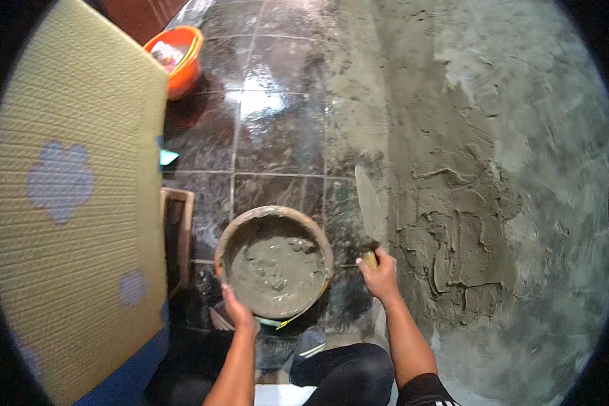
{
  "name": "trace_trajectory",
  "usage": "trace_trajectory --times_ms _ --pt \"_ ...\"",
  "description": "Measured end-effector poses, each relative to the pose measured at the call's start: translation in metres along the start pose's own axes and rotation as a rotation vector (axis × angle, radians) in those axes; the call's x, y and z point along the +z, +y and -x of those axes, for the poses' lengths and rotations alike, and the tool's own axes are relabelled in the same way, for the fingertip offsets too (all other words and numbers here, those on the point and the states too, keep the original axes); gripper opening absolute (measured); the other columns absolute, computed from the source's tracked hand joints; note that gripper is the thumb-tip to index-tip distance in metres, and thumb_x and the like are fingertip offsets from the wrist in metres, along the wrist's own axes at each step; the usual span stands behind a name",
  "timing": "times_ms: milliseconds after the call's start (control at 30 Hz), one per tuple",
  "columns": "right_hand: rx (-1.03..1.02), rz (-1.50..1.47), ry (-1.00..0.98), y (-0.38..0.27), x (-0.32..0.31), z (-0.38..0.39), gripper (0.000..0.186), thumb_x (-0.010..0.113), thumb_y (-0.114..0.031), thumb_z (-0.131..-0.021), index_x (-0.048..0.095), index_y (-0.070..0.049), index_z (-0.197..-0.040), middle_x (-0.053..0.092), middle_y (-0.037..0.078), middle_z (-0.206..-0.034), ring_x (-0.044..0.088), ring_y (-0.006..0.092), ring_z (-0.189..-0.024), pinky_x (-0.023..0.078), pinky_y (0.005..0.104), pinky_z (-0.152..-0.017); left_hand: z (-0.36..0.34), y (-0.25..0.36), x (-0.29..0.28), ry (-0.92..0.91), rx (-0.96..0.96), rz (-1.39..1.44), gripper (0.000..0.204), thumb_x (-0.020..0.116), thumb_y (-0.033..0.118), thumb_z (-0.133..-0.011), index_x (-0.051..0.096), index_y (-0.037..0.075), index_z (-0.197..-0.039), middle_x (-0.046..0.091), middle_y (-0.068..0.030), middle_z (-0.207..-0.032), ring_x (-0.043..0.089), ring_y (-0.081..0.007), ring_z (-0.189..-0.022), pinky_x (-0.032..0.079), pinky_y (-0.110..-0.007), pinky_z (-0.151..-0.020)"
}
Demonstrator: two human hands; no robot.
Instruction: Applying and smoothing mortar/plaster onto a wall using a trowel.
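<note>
Both fingers: trowel, basin rim.

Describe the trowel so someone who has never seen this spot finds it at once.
Start at the wide grey patch of wet mortar covering the right side. At its left edge, where it meets the dark glossy tiles, the right hand grips a yellowish handle. The trowel rises from it: a long, narrow, mortar-smeared blade, unlike the round mortar-filled basin that the left hand touches.

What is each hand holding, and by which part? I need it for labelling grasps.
The right hand holds a trowel by its handle, blade pointing away. The left hand has its grip on the near rim of the mortar pan.
</note>
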State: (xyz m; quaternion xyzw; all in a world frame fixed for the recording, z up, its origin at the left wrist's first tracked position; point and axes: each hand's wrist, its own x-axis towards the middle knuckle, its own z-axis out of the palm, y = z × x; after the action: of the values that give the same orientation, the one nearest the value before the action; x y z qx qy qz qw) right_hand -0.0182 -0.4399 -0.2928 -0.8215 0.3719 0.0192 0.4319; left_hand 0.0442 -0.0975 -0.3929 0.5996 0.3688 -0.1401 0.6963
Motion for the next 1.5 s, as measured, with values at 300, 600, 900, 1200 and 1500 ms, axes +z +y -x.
trace_trajectory --times_ms 300,600,900,1200,1500 --pt "-0.042 -0.186 0.182 0.075 0.009 -0.034 0.032 0.069 -0.009 -0.088 0.061 0.001 -0.117 0.063 0.003 -0.078 0.061 0.0112 -0.065 0.049 0.0272 -0.059 0.02 0.036 0.046 -0.318 -0.06 0.222 0.072 0.03 0.057 -0.104 0.034 0.001 -0.15 0.041 -0.0111 -0.152 0.039 -0.0264 -0.139 0.027 -0.038 -0.117" --pt "0.083 -0.519 0.148 0.072 -0.012 -0.003 0.034 0.071 -0.01 -0.087 0.06 0.001 -0.117 0.064 0.002 -0.077 0.061 0.0099 -0.062 0.05 0.0255 -0.056 0.004 0.045 0.106 -0.61 -0.069 0.259 0.077 0.029 0.061 -0.102 0.034 0.001 -0.149 0.04 -0.0127 -0.153 0.039 -0.0288 -0.14 0.027 -0.041 -0.117" --pt "0.258 -0.438 -0.051 0.107 -0.01 0.056 0.039 0.069 -0.031 -0.092 0.055 -0.002 -0.114 0.065 0.006 -0.089 0.065 0.018 -0.082 0.052 0.0324 -0.074 -0.123 0.085 0.116 -0.198 0.205 -0.293 0.061 0.037 0.051 -0.104 0.054 -0.001 -0.131 0.06 -0.0168 -0.129 0.056 -0.0279 -0.12 0.04 -0.038 -0.104" --pt "0.352 -0.043 0.08 0.166 0.002 0.085 0.061 0.061 -0.043 -0.094 0.049 0.002 -0.134 0.06 0.033 -0.121 0.058 0.0459 -0.114 0.046 0.0494 -0.095 0.09 0.169 0.335 -0.548 1.006 -0.051 0.036 0.046 0.033 -0.105 0.061 0.0 -0.104 0.064 -0.0109 -0.096 0.059 -0.0225 -0.089 0.047 -0.038 -0.084" --pt "0.235 0.286 0.126 0.177 0.009 0.063 0.055 0.062 -0.039 -0.092 0.05 0.0 -0.13 0.061 0.03 -0.123 0.057 0.0458 -0.118 0.046 0.0503 -0.098 0.079 0.149 0.308 -0.79 1.171 -0.481 0.036 0.055 0.032 -0.098 0.063 -0.001 -0.11 0.069 -0.0216 -0.103 0.067 -0.0335 -0.097 0.05 -0.04 -0.084"
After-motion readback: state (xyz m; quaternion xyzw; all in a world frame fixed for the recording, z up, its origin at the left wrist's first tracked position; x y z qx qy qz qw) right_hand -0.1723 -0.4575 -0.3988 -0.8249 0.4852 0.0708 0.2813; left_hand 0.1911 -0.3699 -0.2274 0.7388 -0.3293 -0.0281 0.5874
